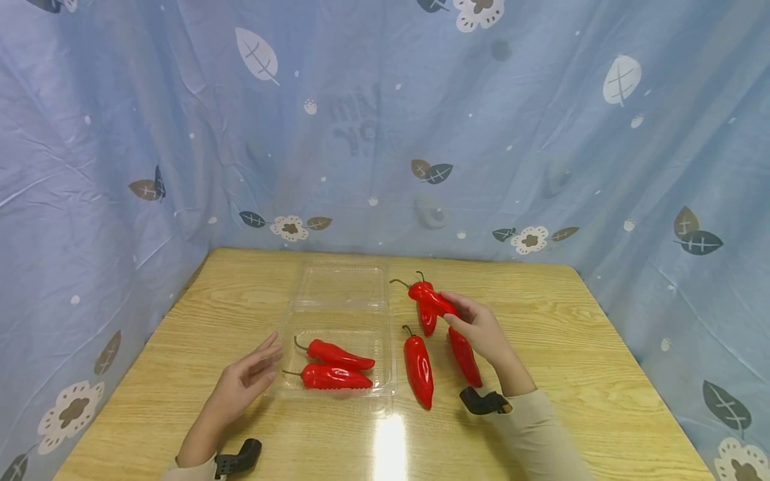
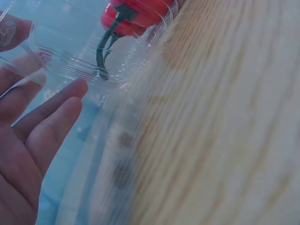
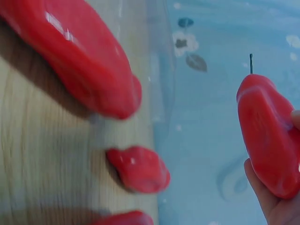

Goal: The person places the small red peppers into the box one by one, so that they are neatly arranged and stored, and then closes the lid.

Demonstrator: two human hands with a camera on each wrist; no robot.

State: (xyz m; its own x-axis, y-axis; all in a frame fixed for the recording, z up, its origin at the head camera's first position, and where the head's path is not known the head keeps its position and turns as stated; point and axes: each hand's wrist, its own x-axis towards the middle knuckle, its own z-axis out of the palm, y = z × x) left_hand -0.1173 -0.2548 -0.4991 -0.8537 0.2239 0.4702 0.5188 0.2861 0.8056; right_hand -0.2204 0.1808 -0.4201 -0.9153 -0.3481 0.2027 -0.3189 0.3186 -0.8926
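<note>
My right hand (image 1: 484, 331) pinches a red pepper (image 1: 430, 295) between thumb and fingers, its green stem pointing left. In the right wrist view the held pepper (image 3: 265, 136) is lifted off the table. Behind it in the head view lies another red pepper (image 1: 428, 319), partly hidden. Two red peppers, one farther back (image 1: 337, 354) and one nearer (image 1: 337, 377), lie side by side in the opened clear plastic container (image 1: 385, 341), stems to the left. My left hand (image 1: 240, 384) stays loosely spread at the container's left side; whether it touches the plastic I cannot tell.
On the wooden table (image 1: 240, 294), one red pepper (image 1: 419, 371) lies just right of the container and another (image 1: 463, 357) below my right hand. The container's lid (image 1: 343, 284) is folded back, away from me. A blue patterned curtain (image 1: 373, 133) encloses the table's back and sides.
</note>
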